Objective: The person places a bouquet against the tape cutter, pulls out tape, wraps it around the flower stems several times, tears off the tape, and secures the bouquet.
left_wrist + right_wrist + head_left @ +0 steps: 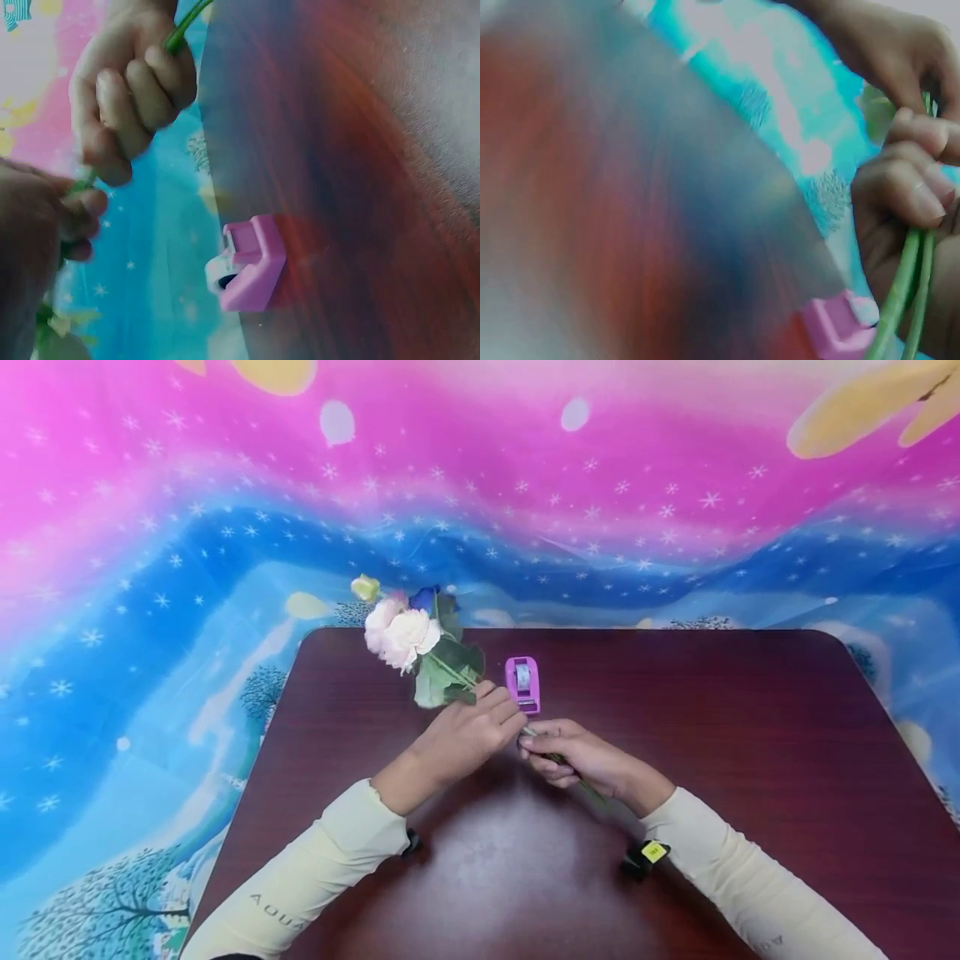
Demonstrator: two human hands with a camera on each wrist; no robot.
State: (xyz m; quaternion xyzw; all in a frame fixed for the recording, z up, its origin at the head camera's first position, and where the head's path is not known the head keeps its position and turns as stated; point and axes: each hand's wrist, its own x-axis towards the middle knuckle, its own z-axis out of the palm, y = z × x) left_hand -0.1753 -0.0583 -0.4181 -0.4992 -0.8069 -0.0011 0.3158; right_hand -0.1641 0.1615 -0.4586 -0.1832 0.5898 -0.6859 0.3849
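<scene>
Right hand (131, 90) grips green stem (184, 26) — pink tape dispenser (247, 264) on table (360, 187).

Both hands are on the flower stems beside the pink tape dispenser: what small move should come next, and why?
Probably the right hand lets go and reaches to the tape dispenser. Both hands grip the stems, the left hand nearer the blooms, so it could hold them alone. No tape shows on the stems.

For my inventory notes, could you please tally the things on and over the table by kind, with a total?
Flower bunches: 1, the flower bunch, its stems gripped by the left hand and the right hand.
Tape dispensers: 1, the pink tape dispenser standing on the table.
Total: 2 things.
</scene>
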